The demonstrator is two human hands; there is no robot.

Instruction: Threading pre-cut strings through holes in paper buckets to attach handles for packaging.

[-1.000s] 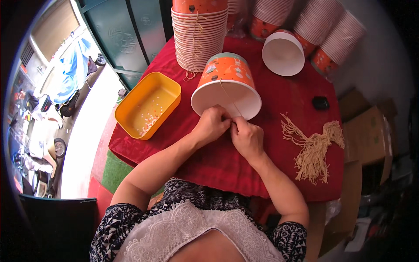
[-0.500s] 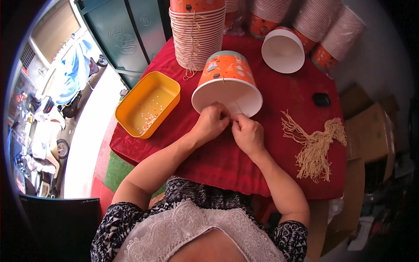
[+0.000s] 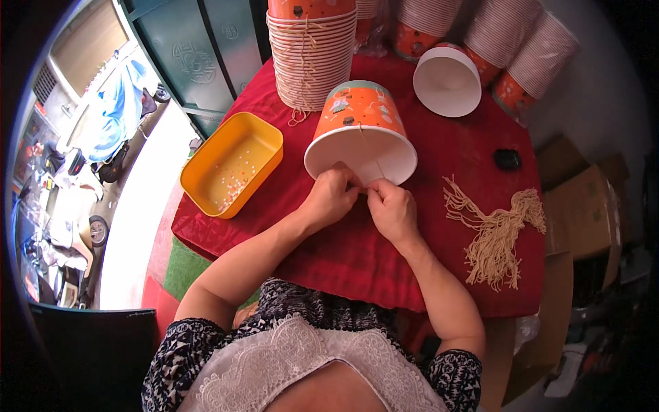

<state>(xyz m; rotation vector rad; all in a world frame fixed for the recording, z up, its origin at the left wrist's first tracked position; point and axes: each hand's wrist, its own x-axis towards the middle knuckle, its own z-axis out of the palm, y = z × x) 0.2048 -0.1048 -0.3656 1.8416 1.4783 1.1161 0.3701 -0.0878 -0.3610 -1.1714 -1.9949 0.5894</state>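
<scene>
Pinching thin string (image 3: 379,169) at the round paper bucket's (image 3: 357,130) rim, both hands.

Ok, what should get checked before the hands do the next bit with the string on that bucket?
1. Paper bucket lying on its side, mouth toward the person: ok.
2. Both hands at its rim, left hand and right hand: ok.
3. String pinched in the fingers: cannot tell, too thin.
4. Spare bundle of strings on the red cloth, right of the hands: ok.
5. Yellow tray apart from the hands: ok.
</scene>
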